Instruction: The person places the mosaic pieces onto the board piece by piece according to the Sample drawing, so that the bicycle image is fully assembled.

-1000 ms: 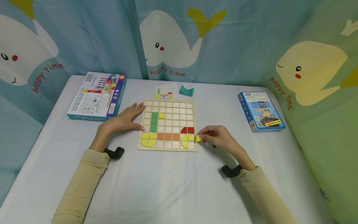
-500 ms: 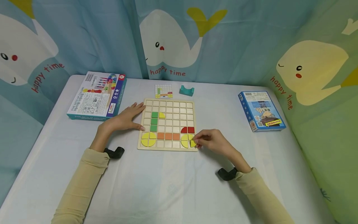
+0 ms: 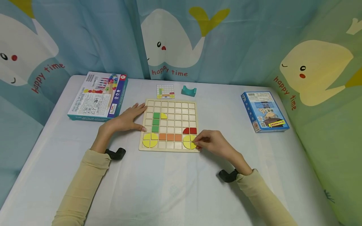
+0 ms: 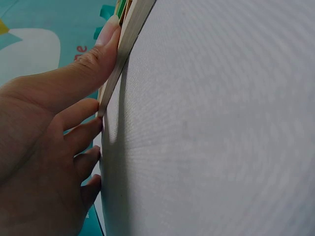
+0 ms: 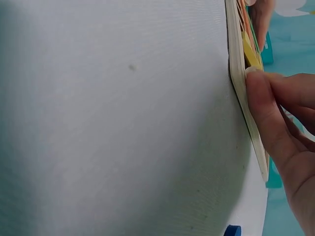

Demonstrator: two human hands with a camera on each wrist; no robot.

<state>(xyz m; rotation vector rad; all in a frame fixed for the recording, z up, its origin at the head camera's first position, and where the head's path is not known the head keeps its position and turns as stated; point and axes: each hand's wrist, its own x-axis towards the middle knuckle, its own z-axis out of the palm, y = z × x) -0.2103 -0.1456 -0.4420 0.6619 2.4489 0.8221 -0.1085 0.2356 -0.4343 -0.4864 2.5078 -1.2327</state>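
Note:
A wooden grid board (image 3: 169, 150) lies on the table. My left hand (image 3: 127, 120) rests at its left edge, fingers fairly straight; in the left wrist view the thumb (image 4: 106, 39) lies on the rim. My right hand (image 3: 213, 141) pinches a yellow quarter-circle piece (image 3: 193, 146) between thumb and index finger, over the lower right corner cell. Three other yellow quarters (image 3: 186, 138) complete a disc with it. Another yellow disc (image 3: 150, 140) sits lower left. Green squares (image 3: 156, 122), orange squares (image 3: 170, 137) and red pieces (image 3: 193, 131) fill other cells.
Behind the board lie a printed pattern card (image 3: 165, 91) and a teal curved block (image 3: 188, 91). A teal-edged box (image 3: 97, 97) is at the left, a blue box (image 3: 265, 112) at the right. A small blue object (image 5: 232, 230) shows in the right wrist view.
My right hand has moved left and slightly down from beside the board, bringing the yellow quarter-circle piece into the corner cell. The left hand has stayed put.

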